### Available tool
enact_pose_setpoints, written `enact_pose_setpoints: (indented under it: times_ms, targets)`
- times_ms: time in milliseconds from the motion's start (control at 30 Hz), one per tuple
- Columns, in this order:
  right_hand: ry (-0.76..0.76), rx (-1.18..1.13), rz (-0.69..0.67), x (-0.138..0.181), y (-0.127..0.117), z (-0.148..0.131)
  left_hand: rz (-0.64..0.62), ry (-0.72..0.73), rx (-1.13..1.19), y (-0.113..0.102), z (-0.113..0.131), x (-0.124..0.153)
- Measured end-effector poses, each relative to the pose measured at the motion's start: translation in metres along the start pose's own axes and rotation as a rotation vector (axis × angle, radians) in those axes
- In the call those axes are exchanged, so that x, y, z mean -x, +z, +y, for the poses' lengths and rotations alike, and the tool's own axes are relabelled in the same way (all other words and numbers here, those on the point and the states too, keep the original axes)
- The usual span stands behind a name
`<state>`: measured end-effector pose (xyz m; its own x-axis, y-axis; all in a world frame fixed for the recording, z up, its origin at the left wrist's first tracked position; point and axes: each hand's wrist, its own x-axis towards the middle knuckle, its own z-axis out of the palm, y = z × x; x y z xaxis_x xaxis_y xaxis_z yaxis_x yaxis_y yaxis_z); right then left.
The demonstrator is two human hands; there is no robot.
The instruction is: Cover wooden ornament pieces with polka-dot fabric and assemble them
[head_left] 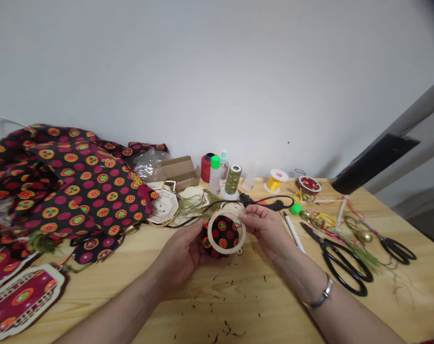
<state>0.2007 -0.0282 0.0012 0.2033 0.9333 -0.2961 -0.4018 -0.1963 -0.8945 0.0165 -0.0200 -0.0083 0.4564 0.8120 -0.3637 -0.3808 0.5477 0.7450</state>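
Above the wooden table, my left hand [186,248] grips a round piece of dark patterned fabric [222,231] by its left side. Lying over that fabric is a pale wooden ring [210,234] with a small loop at its lower right. The fingers of my right hand [263,224] pinch the ring at its upper right edge. Fabric shows through the ring's opening and sticks out past it on the left and below. My left fingertips are partly hidden behind the fabric.
Patterned cloth [84,177] is heaped at left, near a framed ornament [23,301]. Black scissors [340,258], a white pen [294,233] and a second pair of scissors [397,249] lie right. Behind stand a green-capped bottle [215,177], a green thread spool [233,179] and a glue gun [270,203].
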Motion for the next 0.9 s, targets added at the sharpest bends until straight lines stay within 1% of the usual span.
enact_pose_setpoints:
  times_ms: [133,700,900]
  targets:
    - [0.002,0.001,-0.013,0.0005,0.0003,-0.0005,-0.036,0.013,-0.022,-0.0021,-0.0005,0.0004]
    - [-0.017,0.009,-0.085,-0.0015,0.0001,0.0007,0.022,-0.009,-0.024,-0.0014,-0.0002,-0.0010]
    - [-0.023,0.031,-0.104,-0.0025,-0.0017,-0.0022,-0.003,0.010,-0.002,-0.0059,-0.0014,-0.0031]
